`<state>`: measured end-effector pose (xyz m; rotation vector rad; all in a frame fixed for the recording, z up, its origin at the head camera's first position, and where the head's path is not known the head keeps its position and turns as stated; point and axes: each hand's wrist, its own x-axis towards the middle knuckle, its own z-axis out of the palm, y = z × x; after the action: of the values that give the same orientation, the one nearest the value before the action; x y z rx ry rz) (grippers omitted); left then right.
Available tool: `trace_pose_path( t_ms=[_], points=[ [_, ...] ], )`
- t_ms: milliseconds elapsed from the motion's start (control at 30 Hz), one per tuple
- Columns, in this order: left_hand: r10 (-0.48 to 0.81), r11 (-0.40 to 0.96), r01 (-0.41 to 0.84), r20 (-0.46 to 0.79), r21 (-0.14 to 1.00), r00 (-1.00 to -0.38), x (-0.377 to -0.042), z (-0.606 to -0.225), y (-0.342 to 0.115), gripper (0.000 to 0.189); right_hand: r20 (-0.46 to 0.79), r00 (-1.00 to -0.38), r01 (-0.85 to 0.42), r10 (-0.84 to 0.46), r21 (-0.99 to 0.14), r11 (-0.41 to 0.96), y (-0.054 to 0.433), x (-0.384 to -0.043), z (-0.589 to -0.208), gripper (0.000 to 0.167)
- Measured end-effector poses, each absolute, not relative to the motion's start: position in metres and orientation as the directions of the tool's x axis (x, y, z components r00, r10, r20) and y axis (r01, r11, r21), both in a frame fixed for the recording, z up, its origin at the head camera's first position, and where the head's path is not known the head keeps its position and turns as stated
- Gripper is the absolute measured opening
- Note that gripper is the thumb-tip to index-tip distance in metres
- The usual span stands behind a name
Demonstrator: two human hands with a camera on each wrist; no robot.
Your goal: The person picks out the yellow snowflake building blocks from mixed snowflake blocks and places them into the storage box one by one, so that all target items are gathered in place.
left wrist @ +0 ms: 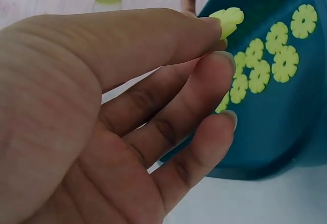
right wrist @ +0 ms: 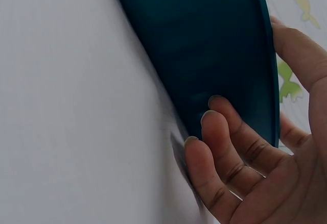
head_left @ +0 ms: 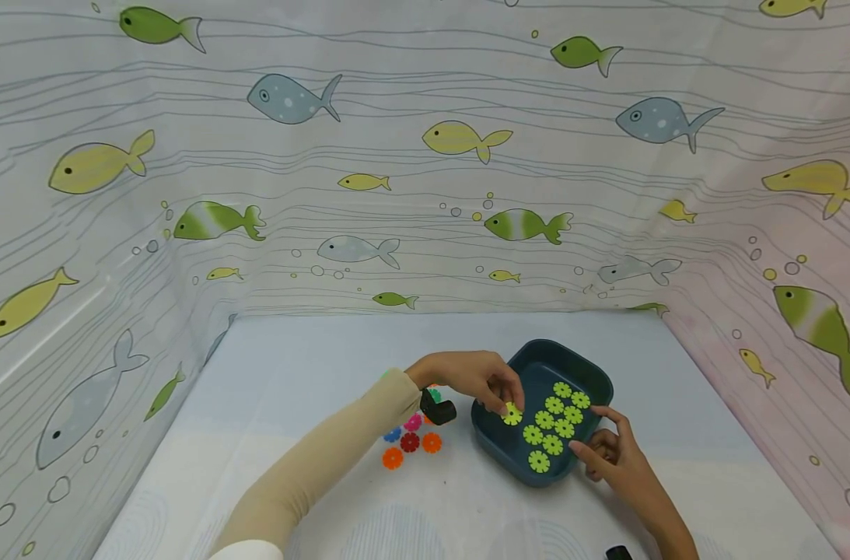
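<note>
My left hand [head_left: 470, 375] reaches over a dark teal tray [head_left: 536, 367] and pinches a yellow-green flower-shaped plastic disc [head_left: 512, 414] between thumb and fingertips. In the left wrist view that disc [left wrist: 231, 21] juts from the thumb tip, while the other fingers curl loosely below. Several matching discs [head_left: 544, 421] lie flat in the tray's right half. At the tray's right side, my right hand [head_left: 617, 451] holds the rim. The right wrist view shows its curled fingertips against the tray's outer wall [right wrist: 204, 45], with the thumb up at the rim.
Left of the tray, partly behind the left wrist, lie loose discs in several colours, among them a dark red disc [head_left: 410, 442] and an orange disc [head_left: 393, 458]. A black wrist camera [head_left: 438, 409] sits on the left wrist. Fish-patterned sheeting [head_left: 425, 218] encloses the white table [head_left: 313, 342].
</note>
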<state>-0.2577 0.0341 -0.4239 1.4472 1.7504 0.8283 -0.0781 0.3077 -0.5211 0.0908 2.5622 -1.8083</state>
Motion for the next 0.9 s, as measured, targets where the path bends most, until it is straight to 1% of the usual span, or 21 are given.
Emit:
trace_pose_path(
  t_ms=[300, 400, 633, 900],
  points=[
    [0.985, 0.168, 0.514, -0.168, 0.841, -0.046, -0.259, -0.424, 0.051, 0.021, -0.040, -0.998, 0.051, 0.041, -0.944, 0.325, 0.308, -0.078, -0.520, 0.078],
    [0.980, 0.189, 0.490, -0.194, 0.851, -0.040, -0.259, -0.427, 0.057, 0.022, -0.042, -0.998, 0.053, 0.042, -0.942, 0.332, 0.307, -0.079, -0.519, 0.078],
    [0.964, 0.254, 0.471, -0.260, 0.845, -0.055, -0.258, -0.427, 0.070, 0.022, -0.042, -0.998, 0.055, 0.047, -0.937, 0.345, 0.308, -0.080, -0.518, 0.079],
    [0.954, 0.259, 0.504, -0.301, 0.824, 0.003, -0.257, -0.430, 0.082, 0.022, -0.040, -0.999, 0.050, 0.035, -0.935, 0.352, 0.309, -0.080, -0.521, 0.078]
  ],
)
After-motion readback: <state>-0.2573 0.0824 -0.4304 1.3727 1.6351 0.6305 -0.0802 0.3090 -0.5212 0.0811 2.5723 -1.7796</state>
